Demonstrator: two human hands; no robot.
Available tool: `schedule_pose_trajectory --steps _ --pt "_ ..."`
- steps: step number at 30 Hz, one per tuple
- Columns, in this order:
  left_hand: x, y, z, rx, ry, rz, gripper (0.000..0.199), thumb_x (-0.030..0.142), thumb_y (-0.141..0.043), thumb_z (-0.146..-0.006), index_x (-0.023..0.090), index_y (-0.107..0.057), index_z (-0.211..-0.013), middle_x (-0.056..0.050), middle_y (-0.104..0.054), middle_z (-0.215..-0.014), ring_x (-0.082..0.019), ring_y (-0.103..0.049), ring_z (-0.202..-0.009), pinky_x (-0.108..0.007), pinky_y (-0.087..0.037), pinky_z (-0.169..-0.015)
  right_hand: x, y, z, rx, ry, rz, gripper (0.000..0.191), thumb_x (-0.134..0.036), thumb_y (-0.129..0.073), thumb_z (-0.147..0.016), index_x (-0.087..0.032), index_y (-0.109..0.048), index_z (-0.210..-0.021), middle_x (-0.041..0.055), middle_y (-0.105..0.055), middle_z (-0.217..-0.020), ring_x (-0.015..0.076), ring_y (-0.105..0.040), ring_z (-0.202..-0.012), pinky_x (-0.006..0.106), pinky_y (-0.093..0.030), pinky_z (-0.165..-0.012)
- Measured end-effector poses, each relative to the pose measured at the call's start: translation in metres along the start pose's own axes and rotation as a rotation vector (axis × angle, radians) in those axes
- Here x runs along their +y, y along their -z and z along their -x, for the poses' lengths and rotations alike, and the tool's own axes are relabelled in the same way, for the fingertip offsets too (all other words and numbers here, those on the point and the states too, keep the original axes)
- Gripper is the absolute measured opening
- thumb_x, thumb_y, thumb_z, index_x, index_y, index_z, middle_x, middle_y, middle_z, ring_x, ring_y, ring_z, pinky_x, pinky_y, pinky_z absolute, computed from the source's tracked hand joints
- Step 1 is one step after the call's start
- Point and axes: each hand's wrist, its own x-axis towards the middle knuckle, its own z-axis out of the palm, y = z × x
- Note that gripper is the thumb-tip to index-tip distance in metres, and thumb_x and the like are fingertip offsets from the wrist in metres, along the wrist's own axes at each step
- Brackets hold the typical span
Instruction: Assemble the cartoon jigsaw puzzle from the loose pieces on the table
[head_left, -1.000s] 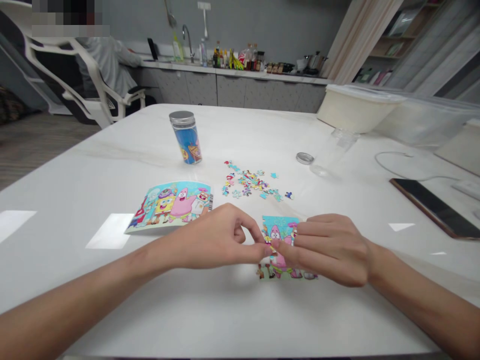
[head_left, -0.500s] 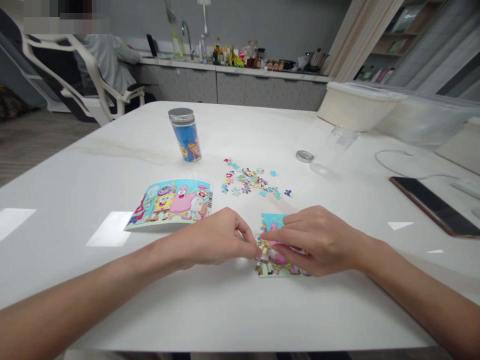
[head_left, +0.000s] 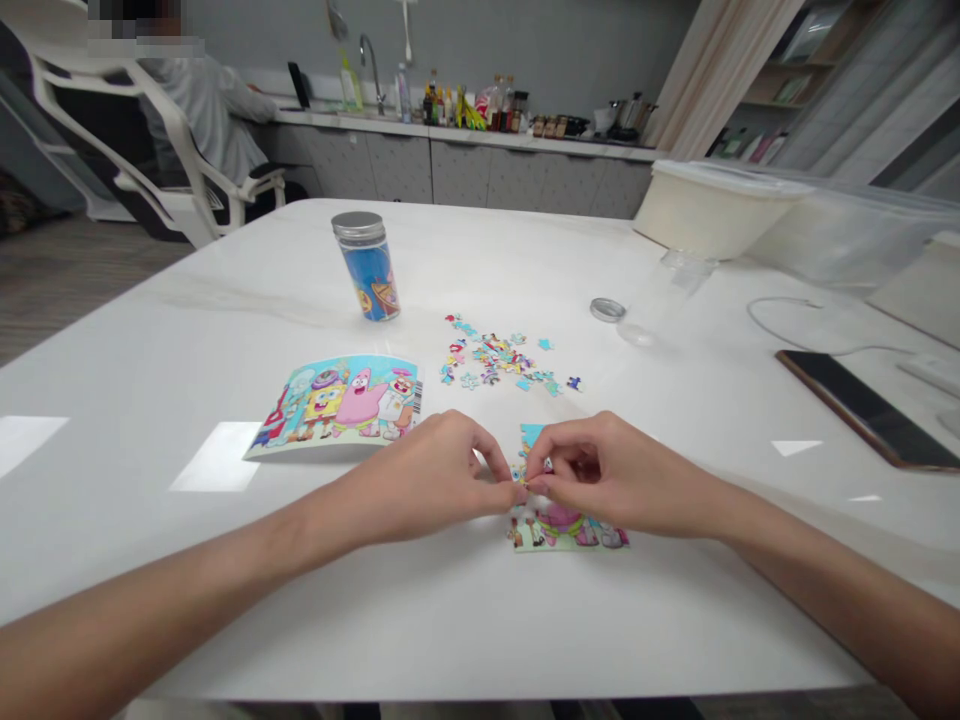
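Observation:
A partly joined cartoon jigsaw puzzle (head_left: 561, 527) lies flat on the table, its upper right covered by my right hand (head_left: 611, 475). My left hand (head_left: 457, 470) reaches in from the left, thumb and forefinger pinched at the puzzle's left side. The right thumb and forefinger are pinched too, meeting the left fingertips over a small jigsaw piece that they mostly hide. Behind the hands, several loose jigsaw pieces (head_left: 499, 358) lie scattered in a heap. Left of them is the reference picture sheet (head_left: 352, 405), slightly curled, with the same cartoon figures.
A blue-labelled jar (head_left: 369, 275) with a metal lid stands at the back left. A clear jar (head_left: 667, 295) lies near a loose lid (head_left: 607, 310). At right are a phone (head_left: 862, 405), a cable and plastic boxes (head_left: 720, 215). A person sits beyond the table at the far left.
My right hand has drawn its fingers in from lying spread over the puzzle to a pinch against the left fingertips. My left hand stays nearly in place.

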Motion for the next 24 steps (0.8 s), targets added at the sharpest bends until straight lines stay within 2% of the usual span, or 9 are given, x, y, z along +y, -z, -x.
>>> schedule_pose_trajectory --steps 2,4,6,10,16,22,24 --pt "-0.002 0.001 0.004 0.084 -0.132 -0.207 0.020 0.038 -0.067 -0.079 0.020 -0.075 -0.081 0.004 -0.047 -0.050 -0.013 -0.048 -0.054 -0.023 -0.036 -0.054 -0.001 0.003 0.000 0.015 0.004 -0.004 0.008 -0.020 -0.058 -0.084 -0.017 -0.062 -0.077 -0.0058 -0.051 -0.054 0.0078 -0.041 -0.049 0.021 -0.034 -0.047" --pt "-0.004 0.000 0.007 0.071 -0.244 -0.333 0.016 0.036 -0.071 -0.077 0.022 -0.076 -0.081 0.002 -0.051 -0.052 -0.015 -0.053 -0.058 -0.023 -0.037 -0.054 -0.003 0.006 0.001 0.041 0.015 0.002 0.007 -0.016 -0.056 -0.082 -0.017 -0.059 -0.076 -0.0021 -0.059 -0.064 0.0093 -0.048 -0.056 0.021 -0.039 -0.051" --pt "-0.004 -0.002 0.010 0.016 -0.285 -0.354 0.013 0.033 -0.073 -0.076 0.023 -0.077 -0.082 0.002 -0.052 -0.050 -0.014 -0.052 -0.051 -0.021 -0.034 -0.049 -0.004 0.009 0.001 0.052 0.033 0.016 0.008 -0.013 -0.055 -0.081 -0.017 -0.058 -0.075 0.0002 -0.063 -0.071 0.0105 -0.051 -0.061 0.022 -0.042 -0.054" --pt "-0.004 -0.006 0.011 0.003 -0.323 -0.305 0.011 0.024 -0.071 -0.075 0.022 -0.076 -0.085 0.005 -0.051 -0.047 -0.009 -0.044 -0.038 -0.019 -0.029 -0.041 -0.004 0.012 0.003 0.028 0.070 0.039 0.008 -0.013 -0.055 -0.081 -0.017 -0.060 -0.076 -0.0003 -0.064 -0.070 0.0103 -0.052 -0.059 0.023 -0.043 -0.055" --pt "-0.004 -0.006 0.010 -0.018 -0.391 -0.326 0.007 0.021 -0.067 -0.077 0.021 -0.073 -0.081 0.006 -0.050 -0.048 -0.008 -0.047 -0.038 -0.018 -0.029 -0.039 -0.002 0.011 0.001 0.061 0.059 0.027 0.008 -0.013 -0.057 -0.080 -0.017 -0.064 -0.079 0.0002 -0.065 -0.071 0.0107 -0.055 -0.060 0.023 -0.045 -0.057" --pt "-0.003 -0.010 0.010 -0.009 -0.613 -0.542 0.010 0.018 -0.063 -0.081 0.021 -0.071 -0.087 0.005 -0.047 -0.044 -0.011 -0.045 -0.038 -0.025 -0.019 -0.039 0.001 0.011 0.000 0.059 0.048 0.033 0.009 -0.012 -0.057 -0.080 -0.017 -0.064 -0.079 -0.0006 -0.067 -0.070 0.0096 -0.055 -0.059 0.022 -0.044 -0.056" --pt "-0.004 -0.011 0.011 -0.014 -0.648 -0.569 0.009 0.019 -0.061 -0.083 0.020 -0.070 -0.085 0.005 -0.048 -0.044 -0.011 -0.044 -0.038 -0.026 -0.020 -0.039 0.002 0.011 0.000 0.059 0.057 0.041 0.009 -0.012 -0.057 -0.079 -0.017 -0.065 -0.079 -0.0010 -0.067 -0.068 0.0094 -0.055 -0.058 0.022 -0.043 -0.056"
